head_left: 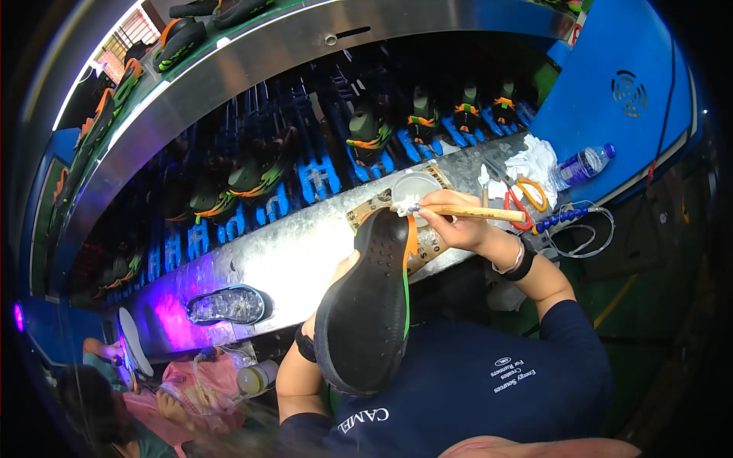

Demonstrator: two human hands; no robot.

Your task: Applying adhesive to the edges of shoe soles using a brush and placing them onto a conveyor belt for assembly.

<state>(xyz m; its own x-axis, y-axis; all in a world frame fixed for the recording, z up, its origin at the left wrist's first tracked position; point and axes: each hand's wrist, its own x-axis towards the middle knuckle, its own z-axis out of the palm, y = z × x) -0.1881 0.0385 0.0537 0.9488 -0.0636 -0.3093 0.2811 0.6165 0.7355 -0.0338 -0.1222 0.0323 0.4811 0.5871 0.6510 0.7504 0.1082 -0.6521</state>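
Note:
My left hand (345, 267) is closed round the far side of a black shoe (363, 317) with green and orange trim, mostly hidden behind it. The shoe's dark, dimpled underside faces up, toe or heel end tilted toward the bench. In my right hand (456, 231) is a brush with a wooden handle (489, 214). Its white-coated tip (406, 205) meets or hovers at the shoe's far end; I cannot tell which. Just beyond the tip a clear round bowl (417, 185) stands on brown printed paper (422, 258).
Orange-and-red-handled scissors (524, 200), crumpled white cloth (534, 162) and a plastic bottle (586, 164) lie right on the metal bench (294, 259). A shoe sole (227, 305) lies left. Beyond, shoes (369, 137) sit on blue racks. A co-worker's hand (113, 353) holds a shoe.

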